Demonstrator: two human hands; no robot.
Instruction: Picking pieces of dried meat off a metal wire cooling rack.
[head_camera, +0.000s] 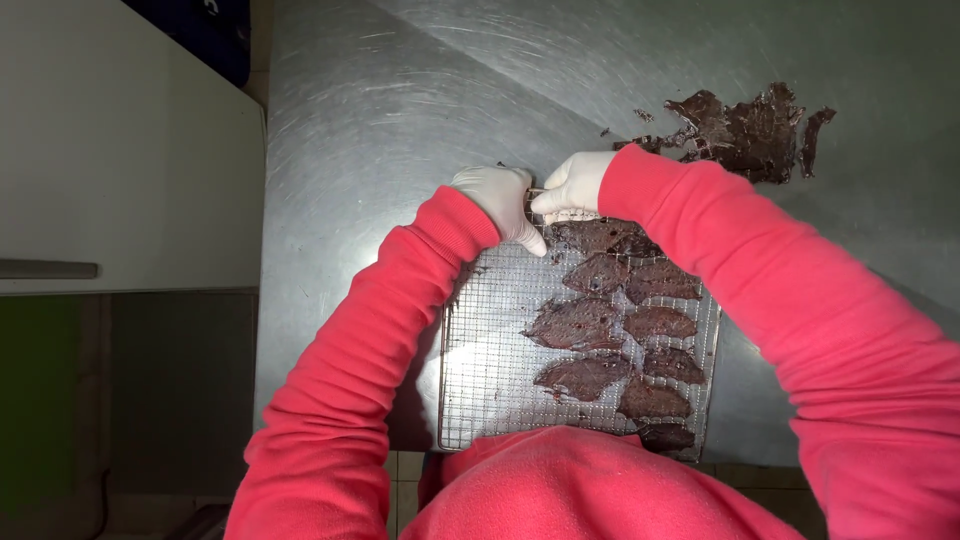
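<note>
A wire rack (490, 370) lies on a steel table in front of me, with several dark flat dried meat pieces (578, 323) spread over its right half. My left hand (497, 200) and my right hand (572, 182), both in white gloves with red sleeves, meet at the rack's far edge. The fingers of both hands are curled close together over that edge, near the farthest meat piece (598, 235). Whether either hand grips the rack wire or a piece is hidden by the fingers.
A pile of dark meat sheets and scraps (745, 130) lies on the steel table (370, 130) at the far right. A white counter (110, 150) stands to the left of the table, with floor below it.
</note>
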